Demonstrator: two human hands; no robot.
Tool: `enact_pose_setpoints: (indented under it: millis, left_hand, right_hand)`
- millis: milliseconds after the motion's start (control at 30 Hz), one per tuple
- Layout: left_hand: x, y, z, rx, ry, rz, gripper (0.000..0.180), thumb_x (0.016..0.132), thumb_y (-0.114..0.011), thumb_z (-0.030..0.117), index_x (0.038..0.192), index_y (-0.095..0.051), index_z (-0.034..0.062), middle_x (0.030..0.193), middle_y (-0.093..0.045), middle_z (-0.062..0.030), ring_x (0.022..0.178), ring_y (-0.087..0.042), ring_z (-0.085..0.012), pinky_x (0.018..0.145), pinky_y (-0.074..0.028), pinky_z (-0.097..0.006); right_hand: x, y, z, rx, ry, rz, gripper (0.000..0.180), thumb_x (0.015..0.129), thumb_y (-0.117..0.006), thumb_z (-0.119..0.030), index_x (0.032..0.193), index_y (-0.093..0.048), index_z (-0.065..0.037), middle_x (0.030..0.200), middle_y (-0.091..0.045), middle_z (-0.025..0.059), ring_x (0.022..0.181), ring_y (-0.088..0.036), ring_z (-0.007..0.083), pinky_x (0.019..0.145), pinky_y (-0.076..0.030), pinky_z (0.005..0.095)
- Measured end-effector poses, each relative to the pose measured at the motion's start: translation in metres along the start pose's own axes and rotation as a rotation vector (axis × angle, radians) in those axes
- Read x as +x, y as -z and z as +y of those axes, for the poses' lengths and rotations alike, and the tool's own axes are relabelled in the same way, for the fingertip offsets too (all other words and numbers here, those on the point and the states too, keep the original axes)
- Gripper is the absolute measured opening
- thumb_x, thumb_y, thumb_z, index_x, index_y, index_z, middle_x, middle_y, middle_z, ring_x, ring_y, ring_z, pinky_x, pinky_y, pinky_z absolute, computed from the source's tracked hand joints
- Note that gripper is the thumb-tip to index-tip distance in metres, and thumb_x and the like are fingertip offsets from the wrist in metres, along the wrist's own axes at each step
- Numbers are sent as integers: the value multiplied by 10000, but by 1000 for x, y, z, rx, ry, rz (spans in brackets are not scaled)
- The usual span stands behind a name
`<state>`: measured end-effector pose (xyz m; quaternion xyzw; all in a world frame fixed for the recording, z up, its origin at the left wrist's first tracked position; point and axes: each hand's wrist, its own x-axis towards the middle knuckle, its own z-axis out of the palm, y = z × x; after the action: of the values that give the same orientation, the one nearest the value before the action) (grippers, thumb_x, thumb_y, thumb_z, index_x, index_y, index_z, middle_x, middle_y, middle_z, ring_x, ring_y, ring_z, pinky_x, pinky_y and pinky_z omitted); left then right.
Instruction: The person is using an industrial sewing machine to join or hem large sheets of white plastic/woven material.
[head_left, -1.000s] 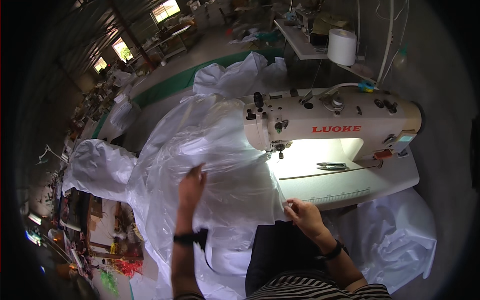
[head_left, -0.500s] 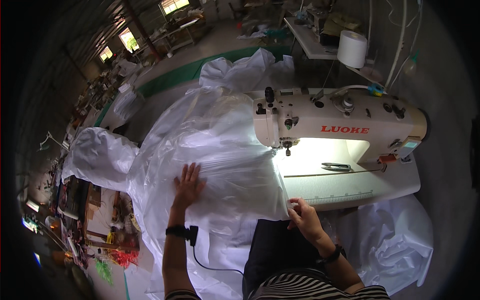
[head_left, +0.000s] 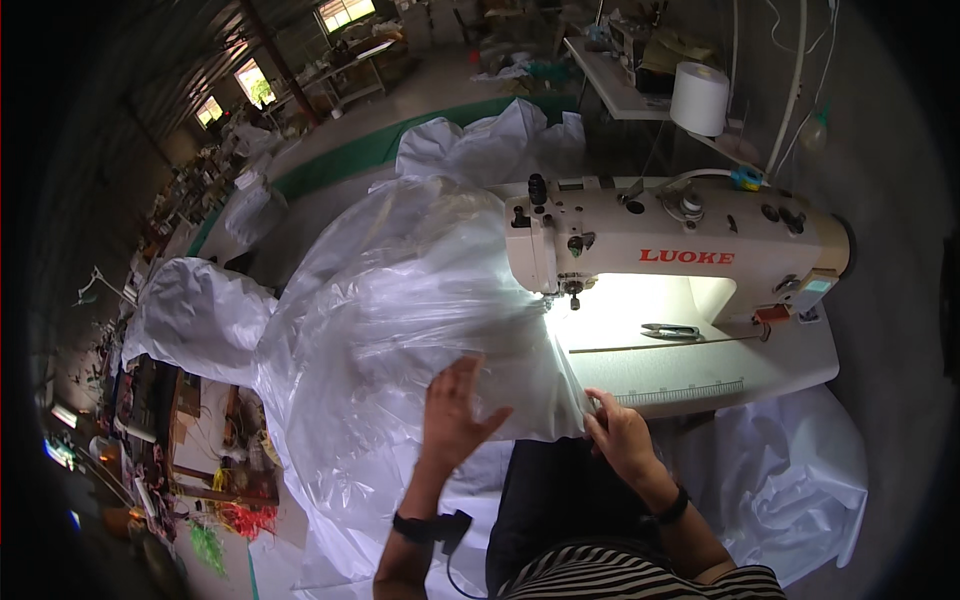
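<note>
A large sheet of white, translucent plastic (head_left: 370, 320) spreads over the work surface, its right edge running under the needle area of a white sewing machine (head_left: 660, 225). My left hand (head_left: 455, 415) is over the near part of the sheet, fingers stretched and thumb apart, holding nothing. At the sheet's near right corner, my right hand (head_left: 618, 432) pinches the edge between thumb and fingers, beside the front of the machine bed. Thread snips (head_left: 670, 331) lie on the lit machine bed. The needle itself is hidden in glare.
A white thread cone (head_left: 699, 99) stands behind the machine. More white sheeting (head_left: 790, 480) hangs at the lower right, and a bunched part (head_left: 490, 145) lies at the far side. Red strands (head_left: 248, 518) and a cluttered wooden rack (head_left: 200, 430) are at the left.
My left hand has slid right and nearer to me across the sheet, toward my right hand. My right hand keeps its pinch on the edge and has shifted slightly.
</note>
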<state>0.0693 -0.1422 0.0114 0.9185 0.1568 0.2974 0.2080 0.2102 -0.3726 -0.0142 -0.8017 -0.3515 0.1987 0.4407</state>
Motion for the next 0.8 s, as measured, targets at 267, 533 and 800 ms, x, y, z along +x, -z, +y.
enact_pose_setpoints:
  millis: [267,533,800]
  left_hand:
    - [-13,-38,72,58,-13,-110,83,831,-669,149,796,-645,78,813,-665,-67,783,-630,-281,741,-440,-410]
    - [-45,-80,106,-150,29,-216,99,823,-695,163,844,-677,67,744,-654,-84,663,-627,-301,663,-457,-387]
    - [-119,-61,56,-1098,480,-824,216,935,-582,255,934,-650,50,872,-668,-85,806,-654,-242,819,-486,-367]
  right_hand:
    - [0,11,9,31,-33,-24,223,935,-602,-151,1133,-614,-49,682,-673,96,563,-666,236,567,-522,353]
    - [13,11,-1,-455,123,187,329,905,-638,-295,1156,-640,-84,903,-704,106,770,-690,290,682,-550,388]
    - [24,-6,4,-416,54,16,347,922,-583,-254,1227,-597,-90,820,-692,157,718,-684,337,663,-551,430]
